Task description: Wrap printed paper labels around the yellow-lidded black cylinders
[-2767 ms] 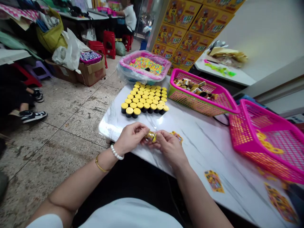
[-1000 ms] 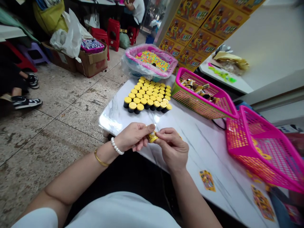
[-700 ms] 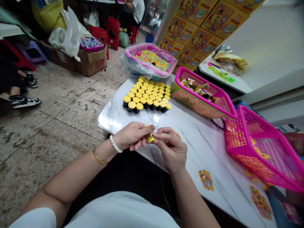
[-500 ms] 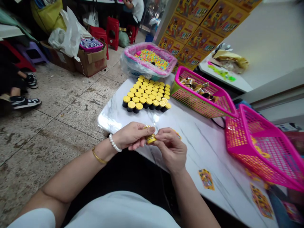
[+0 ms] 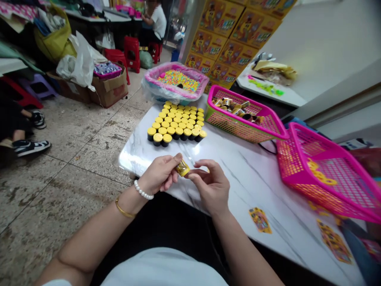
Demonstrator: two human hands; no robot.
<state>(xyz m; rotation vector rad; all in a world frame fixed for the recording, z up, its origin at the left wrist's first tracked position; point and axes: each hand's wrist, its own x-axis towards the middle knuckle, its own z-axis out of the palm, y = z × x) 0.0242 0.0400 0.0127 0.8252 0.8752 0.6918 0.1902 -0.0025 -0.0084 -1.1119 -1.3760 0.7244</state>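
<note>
The left hand [image 5: 160,174] is gripping a tube [image 5: 182,168], small and gold with a yellow end, pinching it between thumb and fingers above the near edge of the table [image 5: 238,178]. The tube is tilting, its yellow end pointing down and toward the right hand [image 5: 193,170]. The right hand is holding its thumb and forefinger apart, with a gap between their tips, just beside the yellow end; whether a fingertip is touching that end cannot be told. A white beaded bracelet [image 5: 142,191] is circling the left wrist, and a gold bangle [image 5: 123,210] is resting farther up the forearm.

Beyond the hands, jars [image 5: 175,121] with yellow lids and black bodies are standing upright in close rows. Behind them a pink basin [image 5: 195,95], lined with clear plastic, is holding many small coloured beads [image 5: 180,80]. To the right of the jars, a green basket [image 5: 236,128] with a pink rim is containing gold and black pieces [image 5: 232,105]; beside it, a pink basket [image 5: 293,161] is holding yellow rings [image 5: 321,173]. Two printed cards [image 5: 260,220] are lying to the right of the right forearm. In the background, printed boxes [image 5: 222,18] are forming a stack, and a person [image 5: 158,22] in white is sitting at another table.
</note>
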